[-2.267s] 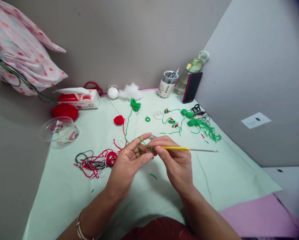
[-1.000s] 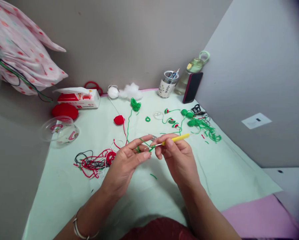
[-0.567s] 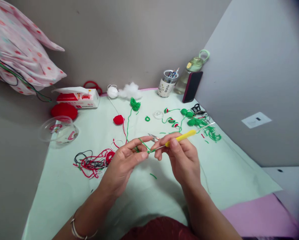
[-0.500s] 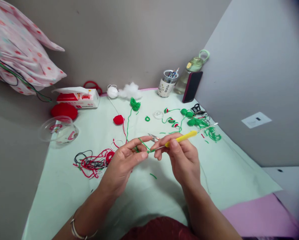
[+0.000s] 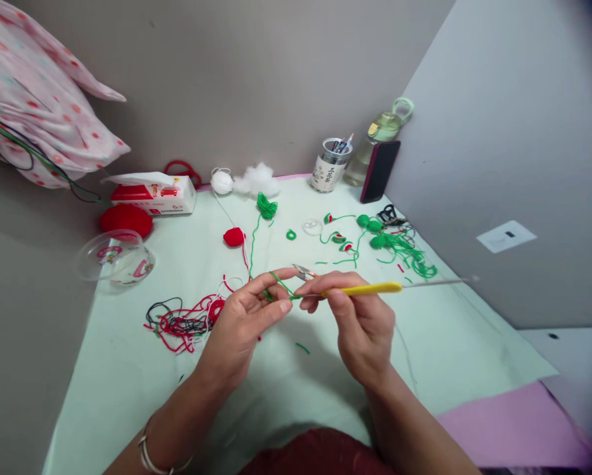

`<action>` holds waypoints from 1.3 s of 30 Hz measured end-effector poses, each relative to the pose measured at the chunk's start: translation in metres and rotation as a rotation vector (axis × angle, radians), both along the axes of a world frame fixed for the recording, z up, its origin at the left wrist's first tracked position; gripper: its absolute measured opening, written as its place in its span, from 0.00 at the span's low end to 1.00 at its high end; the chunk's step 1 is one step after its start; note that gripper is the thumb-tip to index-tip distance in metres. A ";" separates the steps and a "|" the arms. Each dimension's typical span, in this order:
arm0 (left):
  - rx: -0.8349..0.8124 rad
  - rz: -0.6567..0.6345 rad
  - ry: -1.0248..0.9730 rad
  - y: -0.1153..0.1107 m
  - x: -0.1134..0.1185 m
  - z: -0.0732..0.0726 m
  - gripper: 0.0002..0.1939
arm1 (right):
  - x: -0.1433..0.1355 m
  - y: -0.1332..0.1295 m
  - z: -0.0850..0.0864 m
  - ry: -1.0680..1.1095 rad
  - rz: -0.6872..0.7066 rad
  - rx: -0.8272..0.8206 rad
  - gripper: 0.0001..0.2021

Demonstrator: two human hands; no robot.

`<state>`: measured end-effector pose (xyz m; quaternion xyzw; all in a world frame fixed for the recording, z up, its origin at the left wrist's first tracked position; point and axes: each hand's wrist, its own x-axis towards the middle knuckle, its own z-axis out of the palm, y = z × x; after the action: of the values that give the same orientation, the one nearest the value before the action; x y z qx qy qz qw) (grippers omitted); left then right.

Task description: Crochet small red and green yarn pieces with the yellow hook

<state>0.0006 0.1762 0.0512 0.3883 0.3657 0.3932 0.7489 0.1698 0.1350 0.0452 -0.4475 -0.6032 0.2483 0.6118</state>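
My left hand (image 5: pixel 239 323) pinches green yarn (image 5: pixel 284 285) between thumb and fingers, with a strand running up over the raised index finger. My right hand (image 5: pixel 367 323) grips a crochet hook (image 5: pixel 369 289) by its yellow handle. The hook's thin metal tip points left to the small green stitches at my left fingertips; its other metal end sticks out to the right. From the left hand the yarn leads back to a green yarn bundle (image 5: pixel 266 206). Scissors (image 5: pixel 305 272) lie just behind the fingertips, partly hidden by my right hand.
Tangled red, black and white yarn (image 5: pixel 184 323) lies left. Behind are a red yarn ball (image 5: pixel 234 237), a white ball (image 5: pixel 222 181), stuffing (image 5: pixel 257 181) and a tissue box (image 5: pixel 171 201). Small crocheted watermelon pieces (image 5: pixel 338 238), green balls (image 5: pixel 377 242), a phone (image 5: pixel 381 171) and a pen cup (image 5: pixel 327 173) stand right.
The crochet hook has turned from slanting up to the right to nearly level, its free end swinging lower and farther right. My left hand has barely moved.
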 end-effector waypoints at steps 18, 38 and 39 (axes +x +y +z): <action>-0.056 0.036 -0.126 -0.008 0.007 0.003 0.20 | -0.008 0.007 0.002 0.194 0.057 -0.022 0.09; -0.115 0.042 -0.071 -0.001 -0.001 0.009 0.20 | 0.002 0.009 0.002 0.446 0.089 -0.127 0.10; -0.105 0.046 -0.072 -0.003 0.000 0.009 0.19 | 0.001 0.010 0.001 0.474 0.116 -0.135 0.11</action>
<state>0.0004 0.1736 0.0602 0.3255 0.3676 0.4043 0.7716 0.1708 0.1448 0.0467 -0.3815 -0.4496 0.4207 0.6895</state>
